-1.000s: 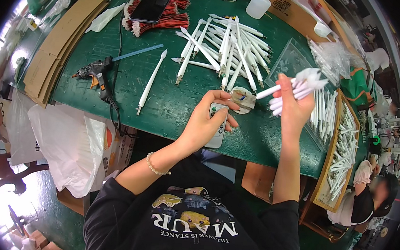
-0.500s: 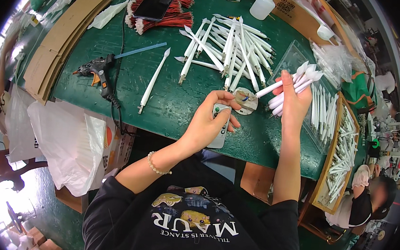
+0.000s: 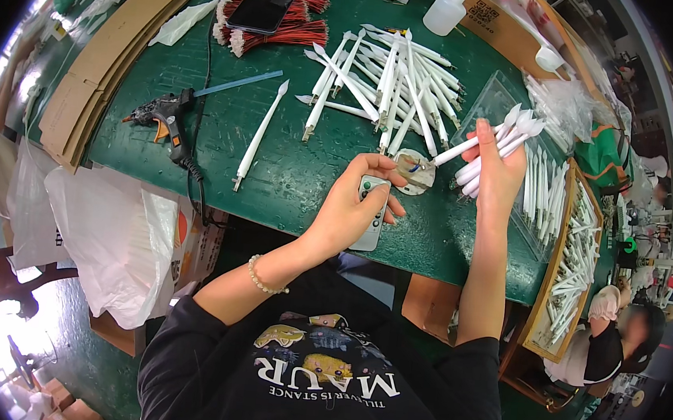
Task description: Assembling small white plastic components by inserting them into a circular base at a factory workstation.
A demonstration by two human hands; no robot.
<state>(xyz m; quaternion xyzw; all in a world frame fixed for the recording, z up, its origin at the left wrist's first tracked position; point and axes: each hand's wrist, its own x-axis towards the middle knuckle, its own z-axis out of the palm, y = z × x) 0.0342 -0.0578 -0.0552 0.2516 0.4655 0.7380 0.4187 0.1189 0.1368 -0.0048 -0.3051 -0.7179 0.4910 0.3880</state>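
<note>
My left hand (image 3: 360, 192) is closed around a slim pale remote control (image 3: 370, 233) with several buttons, held over the table's near edge. Gathered in my right hand (image 3: 496, 164) are several white electric taper candles (image 3: 467, 176) with flame-shaped tips. One of these candles (image 3: 455, 153) points down-left, its base close to a round pale disc (image 3: 414, 186) with a small fitting on it. That disc lies on the table between my hands. Beyond it is a loose pile of similar white candles (image 3: 388, 78). A single candle (image 3: 261, 135) rests apart on the left.
A hot glue gun (image 3: 170, 122) with a clear glue stick lies left on the green table (image 3: 290, 190). Behind are a phone (image 3: 266, 4) on red wire bundles and a white squeeze bottle (image 3: 445, 13). At right stand a clear tray (image 3: 490, 103) and a wooden box (image 3: 538, 332) of white sticks.
The bunch of candles in my right hand has shifted very slightly to the right. My left hand keeps its hold on the remote control.
</note>
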